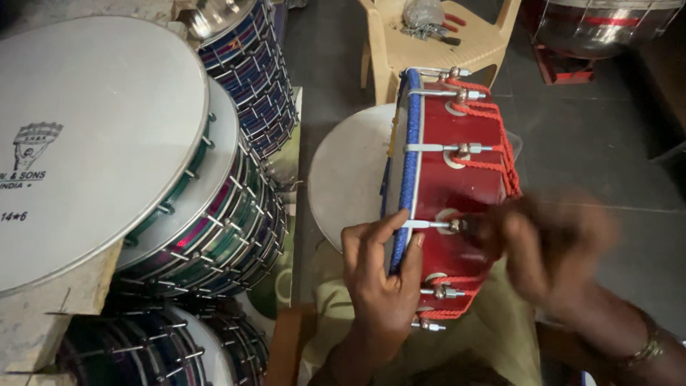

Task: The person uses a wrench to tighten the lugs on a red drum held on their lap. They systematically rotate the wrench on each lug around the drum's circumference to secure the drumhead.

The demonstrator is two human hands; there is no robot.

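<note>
The red drum stands on edge over the person's lap, its blue-wrapped rim turned toward the left and its pale drumhead facing left; red cord is laced along the shell's right side, and metal tension rods with nuts run across the shell from the rim. The left hand is clamped on the blue rim near its lower end, thumb on the drumhead side and fingers curled over onto the shell. The right hand is blurred, held against the shell at one of the middle tension rods; whether its fingers are closed on the nut or on a tool cannot be told; a metal bracelet sits on that wrist.

To the left, a stack of finished drums with white heads and striped shells leans on a rough stone block; more lie below on the floor. Beyond the red drum a beige plastic chair carries pliers with red handles and a bag of small metal parts; a shiny steel drum shell stands at the far right on the dark floor.
</note>
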